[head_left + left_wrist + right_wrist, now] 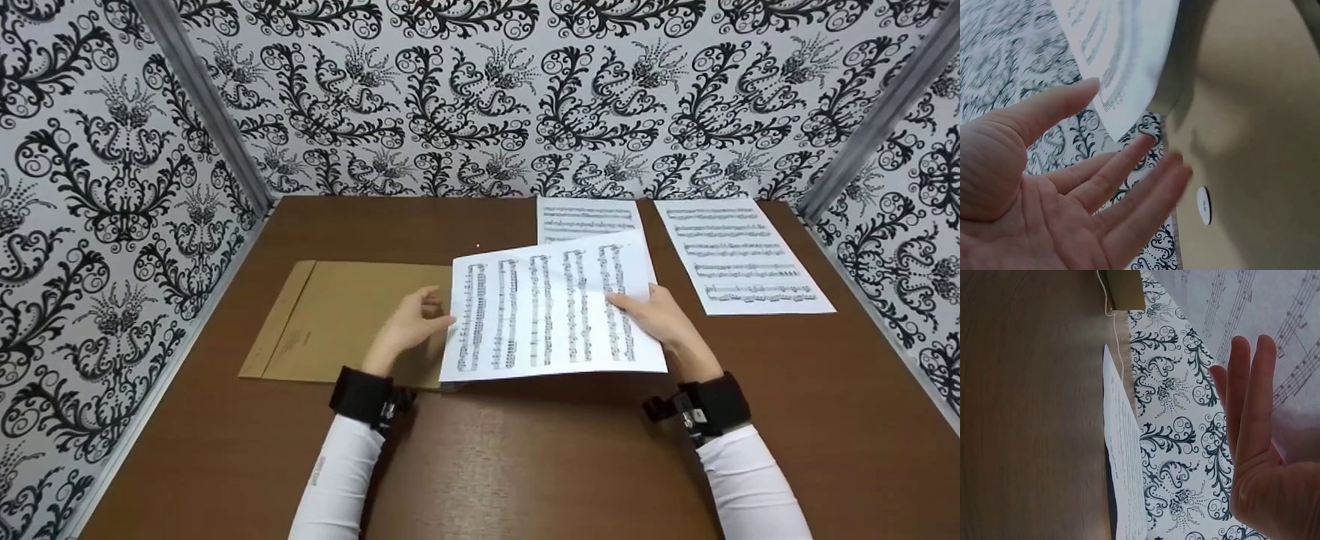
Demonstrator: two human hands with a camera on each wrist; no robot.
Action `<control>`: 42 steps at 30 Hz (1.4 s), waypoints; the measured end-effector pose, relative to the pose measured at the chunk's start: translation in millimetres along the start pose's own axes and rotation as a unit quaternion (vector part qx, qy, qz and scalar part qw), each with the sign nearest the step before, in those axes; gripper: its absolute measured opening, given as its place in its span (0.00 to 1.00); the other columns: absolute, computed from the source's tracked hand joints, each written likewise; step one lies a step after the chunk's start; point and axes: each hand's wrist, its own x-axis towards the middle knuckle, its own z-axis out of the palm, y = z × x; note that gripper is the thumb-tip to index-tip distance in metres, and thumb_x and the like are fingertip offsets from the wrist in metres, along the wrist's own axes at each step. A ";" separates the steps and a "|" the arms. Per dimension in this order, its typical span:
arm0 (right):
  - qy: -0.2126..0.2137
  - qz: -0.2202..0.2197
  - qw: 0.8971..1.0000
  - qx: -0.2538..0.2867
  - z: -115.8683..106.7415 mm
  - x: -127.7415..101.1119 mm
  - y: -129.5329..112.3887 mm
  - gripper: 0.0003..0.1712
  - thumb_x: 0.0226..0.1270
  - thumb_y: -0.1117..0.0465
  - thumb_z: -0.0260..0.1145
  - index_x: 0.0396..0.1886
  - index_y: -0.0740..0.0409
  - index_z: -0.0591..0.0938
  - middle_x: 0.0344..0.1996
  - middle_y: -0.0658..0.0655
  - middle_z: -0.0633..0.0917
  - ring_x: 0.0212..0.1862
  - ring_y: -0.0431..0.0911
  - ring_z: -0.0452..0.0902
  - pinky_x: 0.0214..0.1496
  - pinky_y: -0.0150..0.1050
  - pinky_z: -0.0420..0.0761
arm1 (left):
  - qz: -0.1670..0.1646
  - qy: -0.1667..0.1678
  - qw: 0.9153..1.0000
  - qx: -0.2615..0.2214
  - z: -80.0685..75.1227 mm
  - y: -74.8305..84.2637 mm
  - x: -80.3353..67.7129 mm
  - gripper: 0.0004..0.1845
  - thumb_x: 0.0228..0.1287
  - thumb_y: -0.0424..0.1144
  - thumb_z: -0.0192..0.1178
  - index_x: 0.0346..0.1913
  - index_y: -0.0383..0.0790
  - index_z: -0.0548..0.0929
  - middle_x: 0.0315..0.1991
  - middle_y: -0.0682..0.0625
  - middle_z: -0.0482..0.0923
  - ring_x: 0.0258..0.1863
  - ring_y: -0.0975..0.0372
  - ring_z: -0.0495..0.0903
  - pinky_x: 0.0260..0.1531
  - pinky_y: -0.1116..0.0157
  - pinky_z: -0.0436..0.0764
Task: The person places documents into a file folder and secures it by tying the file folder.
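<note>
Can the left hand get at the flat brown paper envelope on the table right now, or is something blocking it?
Probably yes. The left hand is open and holds nothing, hovering right over the brown paper envelope. The lifted white sheet of music covers only the envelope's right edge, held up by the right hand.

You have a dark brown wooden table (pixel 525 465) before you. On its left lies a flat tan paper envelope (pixel 337 315). At the far right two white sheets of printed music (pixel 739 251) lie side by side, the left sheet (pixel 585 217) partly covered
</note>
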 end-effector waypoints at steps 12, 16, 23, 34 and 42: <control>0.001 0.013 1.000 -0.006 -2.5 -0.5 1.5 0.30 0.78 0.52 0.61 0.68 0.70 0.71 0.29 0.41 0.89 0.28 0.38 0.89 0.32 0.36 0.89 | -0.049 0.019 0.976 0.211 19.4 2.5 8.2 0.53 0.59 0.55 0.71 0.79 0.31 0.59 0.78 0.34 0.63 0.78 0.41 0.64 0.75 0.39 0.65; 0.004 0.018 1.000 0.000 -3.6 -0.9 2.6 0.30 0.78 0.52 0.60 0.67 0.70 0.71 0.28 0.41 0.88 0.28 0.38 0.88 0.32 0.36 0.88 | -0.050 0.025 0.967 0.250 24.2 6.1 8.4 0.53 0.58 0.57 0.72 0.78 0.31 0.61 0.78 0.34 0.62 0.79 0.42 0.61 0.75 0.39 0.65; 0.000 0.018 1.000 -0.020 -5.3 -1.7 1.0 0.30 0.78 0.54 0.59 0.69 0.71 0.71 0.29 0.41 0.88 0.28 0.38 0.88 0.31 0.34 0.88 | -0.057 0.030 0.957 0.282 30.1 9.3 6.4 0.54 0.56 0.60 0.72 0.77 0.32 0.63 0.79 0.35 0.60 0.81 0.43 0.58 0.73 0.38 0.67; 0.004 0.017 0.999 -0.039 -10.4 -3.9 -2.3 0.30 0.78 0.55 0.59 0.69 0.73 0.70 0.29 0.42 0.88 0.26 0.37 0.87 0.30 0.34 0.87 | -0.058 0.039 0.948 0.310 35.5 10.3 5.3 0.58 0.51 0.67 0.72 0.76 0.31 0.64 0.78 0.35 0.64 0.78 0.41 0.64 0.69 0.37 0.72; -0.004 0.021 0.999 -0.026 -8.8 -1.9 1.6 0.30 0.78 0.55 0.59 0.69 0.72 0.71 0.29 0.41 0.88 0.27 0.38 0.88 0.32 0.36 0.88 | -0.060 0.030 0.943 0.326 36.5 7.6 5.2 0.59 0.51 0.68 0.72 0.77 0.31 0.63 0.79 0.35 0.60 0.79 0.42 0.62 0.71 0.39 0.71</control>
